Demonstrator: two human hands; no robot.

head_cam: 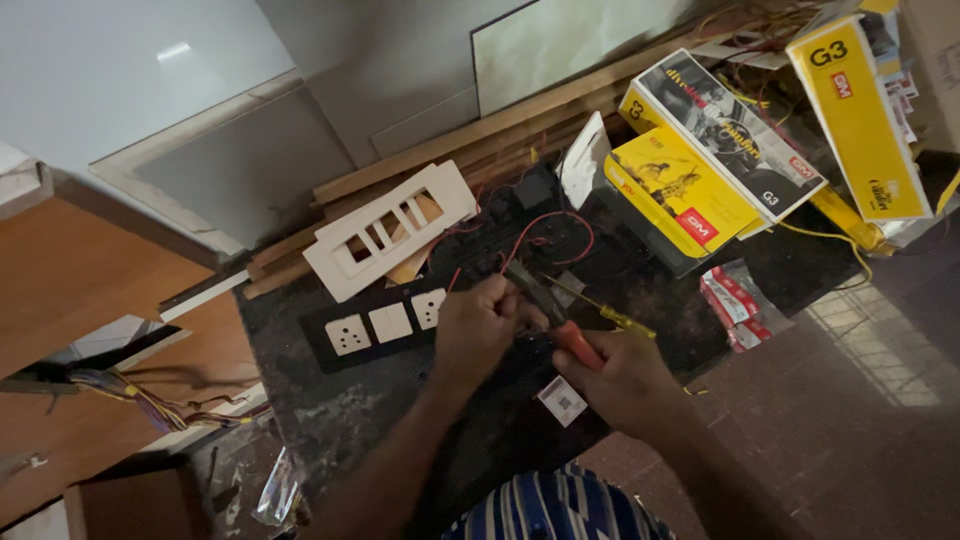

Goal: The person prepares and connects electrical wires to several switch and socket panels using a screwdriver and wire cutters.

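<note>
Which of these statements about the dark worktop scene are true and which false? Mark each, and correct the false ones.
1. The right hand grips orange-handled pliers. True.
2. The white rectangular switch frame with cut-out slots lies under the left hand. False: it lies apart, further back on the dark worktop.
3. Three white socket modules sit in a row left of the hands. True.
4. The yellow cardboard boxes are stacked at the left edge. False: they lie at the upper right.
5. A yellow-handled screwdriver lies by the hands. True.

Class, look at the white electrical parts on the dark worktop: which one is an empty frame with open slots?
The large white cover frame, tilted against the wooden strips; the smaller white modules below are solid.
</note>
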